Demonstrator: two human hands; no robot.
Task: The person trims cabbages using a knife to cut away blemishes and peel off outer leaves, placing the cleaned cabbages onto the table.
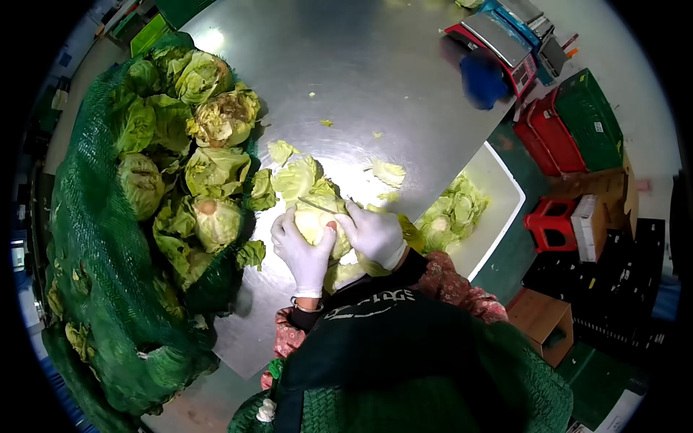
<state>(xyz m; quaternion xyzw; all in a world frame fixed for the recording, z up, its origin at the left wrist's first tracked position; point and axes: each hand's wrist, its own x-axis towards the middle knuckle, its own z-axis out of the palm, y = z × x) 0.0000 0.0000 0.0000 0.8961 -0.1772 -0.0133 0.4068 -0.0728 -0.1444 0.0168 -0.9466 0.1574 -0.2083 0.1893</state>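
Note:
Both of my hands wear white gloves, at the middle of the metal table. My left hand [303,252] is wrapped round the left side of a pale green lettuce head [312,222]. On its right side is my right hand [373,234], fingers closed on a knife [317,206] whose thin dark blade lies across the top of the head. The knife's handle is mostly hidden in the glove. Loose green leaves [294,178] lie just beyond the head, and another leaf [388,172] rests farther right.
A green net sack [94,245] with several lettuce heads [216,224] fills the left side. A white bin [510,189] holding leaves stands at the right. Scales [498,36], red and green crates [588,123] and a red stool [550,224] are beyond.

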